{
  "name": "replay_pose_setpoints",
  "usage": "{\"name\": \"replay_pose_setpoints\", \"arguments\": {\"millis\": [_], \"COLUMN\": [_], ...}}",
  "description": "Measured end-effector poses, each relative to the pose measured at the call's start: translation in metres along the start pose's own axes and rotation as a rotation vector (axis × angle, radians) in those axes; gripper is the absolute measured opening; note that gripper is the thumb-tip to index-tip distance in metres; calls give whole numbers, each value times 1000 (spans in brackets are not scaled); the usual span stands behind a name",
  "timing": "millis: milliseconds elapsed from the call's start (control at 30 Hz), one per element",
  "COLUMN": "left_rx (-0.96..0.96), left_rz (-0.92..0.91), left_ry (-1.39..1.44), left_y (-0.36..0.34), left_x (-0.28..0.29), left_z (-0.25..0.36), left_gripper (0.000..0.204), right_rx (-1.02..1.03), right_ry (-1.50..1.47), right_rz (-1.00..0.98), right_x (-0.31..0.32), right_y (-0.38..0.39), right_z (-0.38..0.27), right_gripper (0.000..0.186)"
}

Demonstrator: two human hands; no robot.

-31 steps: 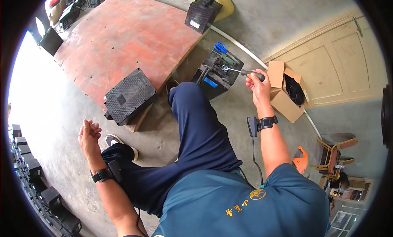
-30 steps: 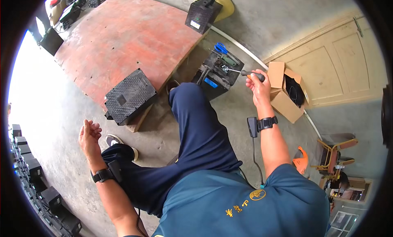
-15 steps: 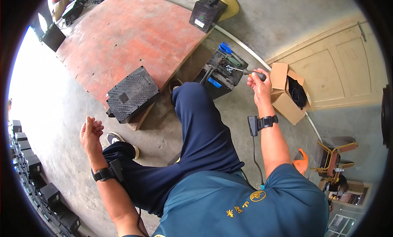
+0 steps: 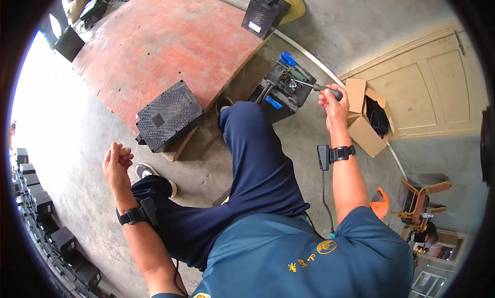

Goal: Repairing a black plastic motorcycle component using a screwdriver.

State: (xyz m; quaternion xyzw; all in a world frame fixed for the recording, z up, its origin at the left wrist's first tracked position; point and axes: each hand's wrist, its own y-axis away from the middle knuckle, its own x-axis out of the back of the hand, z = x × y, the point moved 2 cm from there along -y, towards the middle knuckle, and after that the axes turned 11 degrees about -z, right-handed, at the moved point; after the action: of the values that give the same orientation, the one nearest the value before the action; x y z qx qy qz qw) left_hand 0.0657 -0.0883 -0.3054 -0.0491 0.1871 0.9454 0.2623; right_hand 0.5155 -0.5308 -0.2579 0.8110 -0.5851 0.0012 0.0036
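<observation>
My right hand is closed round the dark handle of a screwdriver. Its thin shaft points left, and the tip is at a cluster of small metal screws on top of a black box. Blue-handled scissors or pliers lie at the box's far end. My left hand hovers beside the near left end of a black textured case, without touching it. Its fingers are curled together; whether something small is between them cannot be made out. The case lies on the near corner of a reddish board table.
The table carries another black case at its far right corner. An open cardboard box with black contents stands right of my right hand. Many black units line the far left floor. A chair is at right.
The whole view has shifted slightly. My right hand still has the screwdriver, its tip staying among the screws. My left hand keeps its curled shape beside the case.
</observation>
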Motion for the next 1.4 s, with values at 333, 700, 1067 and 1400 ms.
{"name": "replay_pose_setpoints", "arguments": {"millis": [333,700,1067,1400], "left_rx": [2,22,-169,-238], "left_rz": [9,-33,-42,-213], "left_ry": [-23,-66,-190,136], "left_y": [3,9,-44,-72], "left_x": [-3,-23,-23,-5], "left_z": [1,7,40,38], "left_gripper": [30,26,51,49], "right_rx": [25,81,-113,-265], "right_ry": [-97,-288,-448,-541], "right_rz": [-79,-523,-969,-1067], "right_x": [-27,-173,-349,-403], "right_y": [2,6,24,16], "right_z": [-21,-69,-59,-35], "right_gripper": [40,38,36,37]}}
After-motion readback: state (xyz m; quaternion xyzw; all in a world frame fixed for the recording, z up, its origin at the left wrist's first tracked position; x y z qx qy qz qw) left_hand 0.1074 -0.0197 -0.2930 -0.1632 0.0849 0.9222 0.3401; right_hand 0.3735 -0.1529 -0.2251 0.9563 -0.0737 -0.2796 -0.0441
